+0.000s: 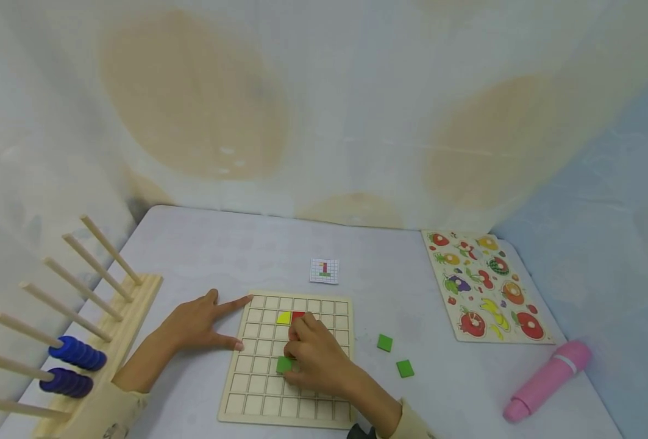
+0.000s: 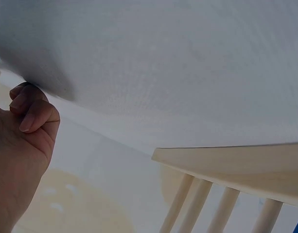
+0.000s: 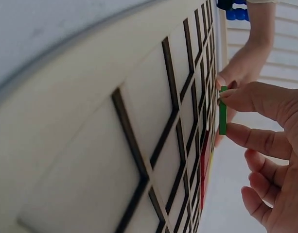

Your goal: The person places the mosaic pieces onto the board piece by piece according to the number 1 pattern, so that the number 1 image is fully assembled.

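Note:
Between thumb and index finger, my right hand pinches a green square tile over the wooden grid board. In the right wrist view the green tile is held edge-on, just off the board; whether it touches the surface I cannot tell. A yellow tile and a red tile lie in the grid's upper part, the red area partly covered by the right hand. My left hand touches the board's left edge with index finger and thumb stretched out; its other fingers are bent.
Two loose green tiles, one nearer and one farther, lie right of the board. Behind it is a small printed pattern card. A wooden abacus stands left; a fruit puzzle board and a pink cylindrical object lie right.

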### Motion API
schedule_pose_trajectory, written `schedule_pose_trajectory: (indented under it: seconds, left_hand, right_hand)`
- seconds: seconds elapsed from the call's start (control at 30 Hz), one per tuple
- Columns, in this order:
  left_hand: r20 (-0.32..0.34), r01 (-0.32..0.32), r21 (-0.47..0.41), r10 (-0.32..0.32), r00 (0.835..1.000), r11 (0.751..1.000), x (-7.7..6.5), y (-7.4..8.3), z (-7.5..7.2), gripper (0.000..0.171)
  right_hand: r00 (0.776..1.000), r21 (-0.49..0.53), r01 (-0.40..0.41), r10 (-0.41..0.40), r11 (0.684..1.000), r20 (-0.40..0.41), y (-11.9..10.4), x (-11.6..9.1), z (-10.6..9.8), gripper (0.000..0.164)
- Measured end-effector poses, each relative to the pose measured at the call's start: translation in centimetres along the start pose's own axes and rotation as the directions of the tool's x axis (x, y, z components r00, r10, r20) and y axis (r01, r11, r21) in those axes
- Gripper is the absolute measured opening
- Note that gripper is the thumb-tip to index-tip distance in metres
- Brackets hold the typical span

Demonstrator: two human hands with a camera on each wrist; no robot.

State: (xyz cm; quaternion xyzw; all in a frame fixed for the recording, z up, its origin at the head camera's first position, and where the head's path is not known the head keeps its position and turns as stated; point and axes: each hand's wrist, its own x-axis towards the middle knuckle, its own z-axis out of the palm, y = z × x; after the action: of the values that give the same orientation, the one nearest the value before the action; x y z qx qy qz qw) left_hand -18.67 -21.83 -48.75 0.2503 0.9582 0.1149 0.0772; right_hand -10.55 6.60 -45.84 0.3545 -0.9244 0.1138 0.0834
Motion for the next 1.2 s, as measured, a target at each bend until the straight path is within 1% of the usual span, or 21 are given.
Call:
schedule_pose_trajectory:
  seconds: [0.23, 0.3, 0.5, 0.67, 0.73, 0.8, 0.9, 1.03, 1.2]
  left_hand:
    - [-0.001, 0.004, 0.010, -0.004, 1.000, 1.000, 0.0, 0.1, 0.0, 0.098]
    - [-0.001, 0.002, 0.012, -0.002, 1.000, 1.000, 0.1, 0.1, -0.1, 0.098]
    - [-0.002, -0.003, 0.013, 0.003, 1.000, 1.000, 0.2, 0.1, -0.2, 0.098]
    - [0.014, 0.008, 0.008, -0.008, 1.000, 1.000, 0.2, 0.0, -0.1, 0.099]
    - [0.016, 0.008, 0.006, -0.008, 1.000, 1.000, 0.1, 0.0, 0.1, 0.099]
    - [0.011, 0.003, 0.007, -0.004, 1.000, 1.000, 0.0, 0.0, 0.2, 0.099]
    - [0.002, -0.004, 0.009, 0.004, 1.000, 1.000, -0.1, 0.1, 0.1, 0.099]
    - [0.002, -0.010, 0.014, 0.010, 1.000, 1.000, -0.1, 0.1, 0.0, 0.099]
    - [-0.005, -0.023, 0.027, 0.023, 1.000, 0.999, 0.0, 0.1, 0.0, 0.099]
  right_hand:
    - [1.000, -0.074, 0.012, -0.010, 0.997, 0.021, -0.6, 0.6, 0.8, 0.009]
    - [1.000, -0.082, 0.008, -0.006, 0.997, 0.024, -0.8, 0.7, 0.9, 0.011]
    - [1.000, -0.076, -0.009, 0.009, 0.997, -0.002, -1.3, 0.5, 1.2, 0.021]
    - [1.000, -0.075, -0.020, 0.020, 0.997, -0.003, -1.5, 0.4, 1.3, 0.021]
    - [0.999, -0.058, -0.044, 0.045, 0.997, 0.025, -1.5, 0.2, 1.0, 0.022]
    - [0.997, -0.028, -0.074, 0.075, 0.997, 0.036, -1.2, 0.0, 0.5, 0.027]
    - [0.988, 0.044, -0.148, 0.145, 0.988, 0.060, -0.3, -0.6, -0.3, 0.035]
    - [0.973, 0.104, -0.228, 0.223, 0.968, 0.056, 1.5, -1.8, -1.2, 0.040]
    - [0.953, 0.120, -0.301, 0.301, 0.946, 0.022, 3.8, -3.7, -2.0, 0.044]
